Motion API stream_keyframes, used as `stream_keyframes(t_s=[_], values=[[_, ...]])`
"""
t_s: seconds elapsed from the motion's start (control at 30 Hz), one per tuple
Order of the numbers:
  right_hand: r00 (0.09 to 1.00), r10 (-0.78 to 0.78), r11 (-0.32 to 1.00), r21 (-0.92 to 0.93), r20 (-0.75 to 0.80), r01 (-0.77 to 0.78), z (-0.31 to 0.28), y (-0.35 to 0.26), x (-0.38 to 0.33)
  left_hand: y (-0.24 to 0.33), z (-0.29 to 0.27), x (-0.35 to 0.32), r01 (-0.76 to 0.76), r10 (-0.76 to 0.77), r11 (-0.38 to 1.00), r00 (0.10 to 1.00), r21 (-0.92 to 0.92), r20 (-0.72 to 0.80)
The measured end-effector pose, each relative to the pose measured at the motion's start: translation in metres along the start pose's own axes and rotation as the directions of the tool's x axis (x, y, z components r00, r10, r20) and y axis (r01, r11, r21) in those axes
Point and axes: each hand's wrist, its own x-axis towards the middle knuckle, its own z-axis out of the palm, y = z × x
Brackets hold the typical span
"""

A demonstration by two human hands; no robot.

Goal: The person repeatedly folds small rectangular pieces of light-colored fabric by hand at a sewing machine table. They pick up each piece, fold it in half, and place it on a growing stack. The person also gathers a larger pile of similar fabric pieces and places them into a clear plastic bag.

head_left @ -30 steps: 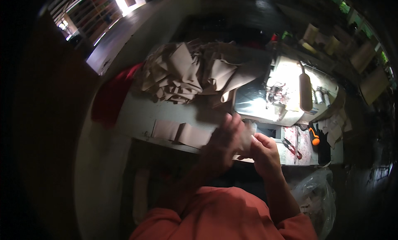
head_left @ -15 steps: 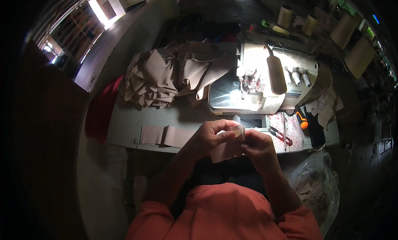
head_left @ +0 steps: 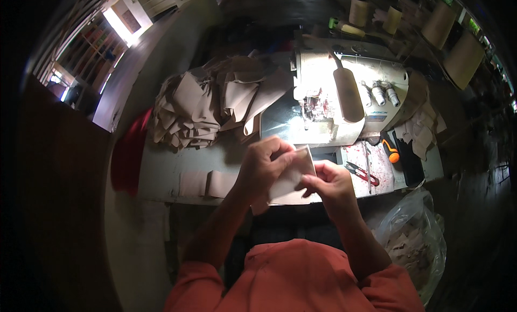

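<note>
Lower part of the beige fabric piece (head_left: 293, 174) (behind the fingers (head_left: 280, 160))

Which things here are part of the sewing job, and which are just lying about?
In use:
left hand
right hand
beige fabric piece
sewing machine

Lying about:
fabric pile
red snips
plastic bag of scraps
thread cones

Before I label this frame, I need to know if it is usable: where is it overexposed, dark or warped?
Head view: lamp glare washes out the white sewing machine bed; the window at upper left blows out; the rim falls to black; fisheye bends the pale table edge. Both hands, left hand and right hand, and the beige fabric piece stay readable.
</note>
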Motion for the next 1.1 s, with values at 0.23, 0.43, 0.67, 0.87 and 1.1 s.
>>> stream_keyframes(t_s=[0.23, 0.43, 0.67, 0.87, 1.1], values=[[0.966, -0.180, 0.978, 0.069, -0.185, 0.195, -0.006, 0.034, 0.026, -0.036, 0.012, 0.041, -0.497, 0.457, 0.627, 0.858, 0.600, 0.234], [0.972, -0.155, 0.988, -0.009, -0.175, 0.155, -0.011, 0.034, 0.038, -0.031, 0.013, 0.059, -0.410, 0.398, 0.764, 0.907, 0.498, 0.136], [0.969, -0.153, 0.988, -0.041, -0.192, 0.147, -0.011, 0.026, 0.047, -0.030, 0.012, 0.062, -0.531, 0.593, 0.592, 0.797, 0.606, 0.118], [0.975, -0.129, 0.991, -0.056, -0.180, 0.120, -0.011, 0.025, 0.045, -0.044, 0.007, 0.065, -0.417, 0.385, 0.791, 0.908, 0.448, 0.164], [0.960, -0.047, 0.980, -0.199, -0.277, -0.009, -0.051, 0.040, 0.005, -0.076, -0.006, 0.118, -0.503, 0.392, 0.472, 0.855, 0.724, 0.338]])
